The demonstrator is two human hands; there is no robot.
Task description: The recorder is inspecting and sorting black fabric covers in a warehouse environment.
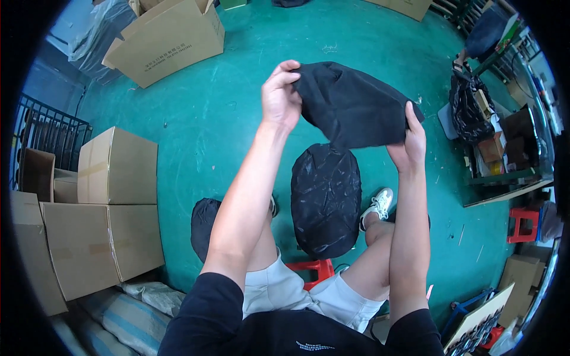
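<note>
A black fabric piece (356, 107), perhaps a cover or bag, is stretched out in the air between my two hands. My left hand (282, 98) is closed on its upper left edge, the fingers pinching the cloth. At the lower right end, my right hand (408, 139) grips it with the thumb on top; its other fingers are mostly hidden. Below, a rounded black bundle (326, 202) with a wrinkled, slightly shiny surface rests between my feet. Another black bundle (205, 225) lies by my left leg, partly behind my left forearm.
Stacked cardboard boxes (104, 243) line the left side, with woven sacks (130, 320) near them. An open carton (169, 47) stands on the green floor (237, 107) at the far left. A red stool (314, 273) is under me; another red stool (522, 225) and a cluttered shelf (504, 175) are at right.
</note>
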